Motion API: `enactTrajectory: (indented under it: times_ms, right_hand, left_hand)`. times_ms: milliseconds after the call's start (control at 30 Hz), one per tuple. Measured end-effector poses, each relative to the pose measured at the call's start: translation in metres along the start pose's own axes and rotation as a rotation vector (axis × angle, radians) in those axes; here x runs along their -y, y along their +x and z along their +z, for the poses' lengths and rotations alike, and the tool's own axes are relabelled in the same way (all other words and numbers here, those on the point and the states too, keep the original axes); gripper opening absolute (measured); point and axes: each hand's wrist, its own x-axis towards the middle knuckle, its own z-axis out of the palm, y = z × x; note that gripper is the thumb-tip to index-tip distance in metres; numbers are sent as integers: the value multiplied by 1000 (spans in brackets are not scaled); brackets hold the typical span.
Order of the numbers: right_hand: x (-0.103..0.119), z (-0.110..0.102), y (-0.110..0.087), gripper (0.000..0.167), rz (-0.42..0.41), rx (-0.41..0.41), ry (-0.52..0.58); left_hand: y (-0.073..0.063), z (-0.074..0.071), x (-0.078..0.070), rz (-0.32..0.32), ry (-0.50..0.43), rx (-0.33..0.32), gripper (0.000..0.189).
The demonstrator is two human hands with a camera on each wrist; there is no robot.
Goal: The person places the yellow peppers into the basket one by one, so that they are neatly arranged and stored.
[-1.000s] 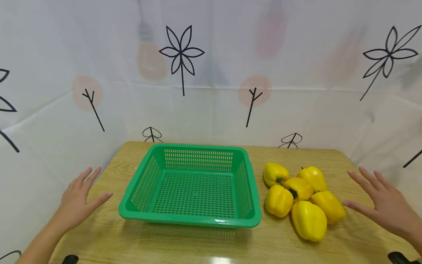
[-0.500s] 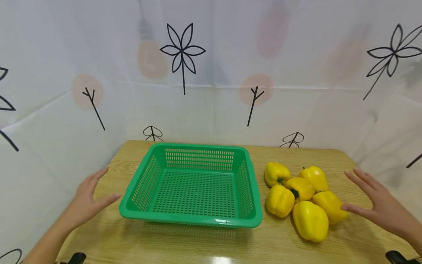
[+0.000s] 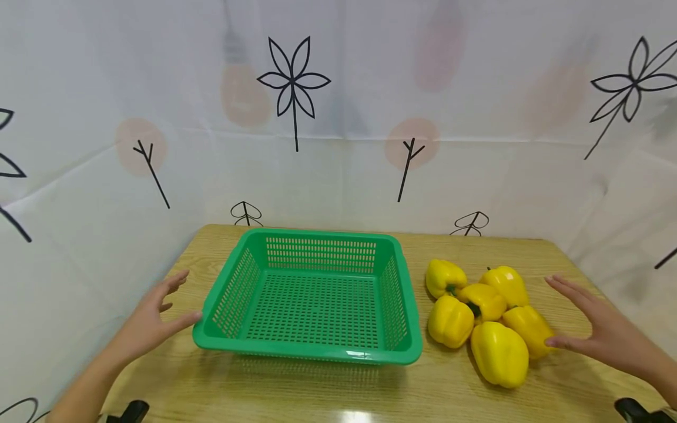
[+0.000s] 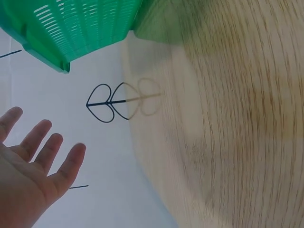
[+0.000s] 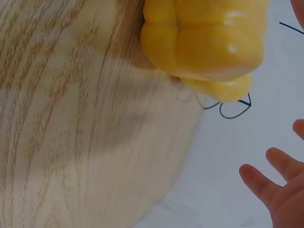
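A green plastic basket (image 3: 307, 351) with slotted walls stands on the table, nothing inside it. My left hand (image 3: 145, 326) hovers by its left side, fingers spread, the thumb tip at the rim; whether it touches I cannot tell. In the left wrist view that hand (image 4: 35, 175) holds nothing, below the basket's wall (image 4: 90, 28). Several yellow bell peppers (image 3: 499, 355) lie clustered right of the basket. Beside the rightmost pepper (image 3: 529, 332), my right hand (image 3: 605, 329) is held with fingers extended and grips nothing. Its thumb tip overlaps that pepper in the head view.
The light wooden table (image 3: 317, 399) has rounded far corners. A white cloth (image 3: 338, 182) with printed flowers and twigs hangs behind it and at both sides. Black pieces of wrist gear (image 3: 134, 410) show at the bottom edge.
My left hand has moved right, toward the basket's left rim. My right hand has drifted slightly left, toward the peppers. The basket and peppers stay in place.
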Motion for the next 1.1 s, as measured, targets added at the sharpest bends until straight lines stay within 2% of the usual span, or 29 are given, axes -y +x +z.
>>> enactTrajectory:
  times_ms: [133,333,500,667,900,1100]
  right_hand:
    - [-1,1,-2,108,-7,34,25]
    - [-2,6,-1,107,-78,64,39]
    - [-2,9,0,105,-116,86,46]
    - [-2,12,2,104,-160,93,54]
    - [-4,17,2,101,-156,119,89]
    - [-6,21,1,99,-136,142,115]
  left_hand:
    - [2,2,-3,-21,-23,22,77]
    - [2,5,-6,-75,-89,62,69]
    - [2,8,-9,-100,-140,73,58]
    - [1,11,-9,-152,-179,66,53]
    - [3,11,-13,-185,-280,81,53]
    - [3,13,-15,-258,-362,104,57]
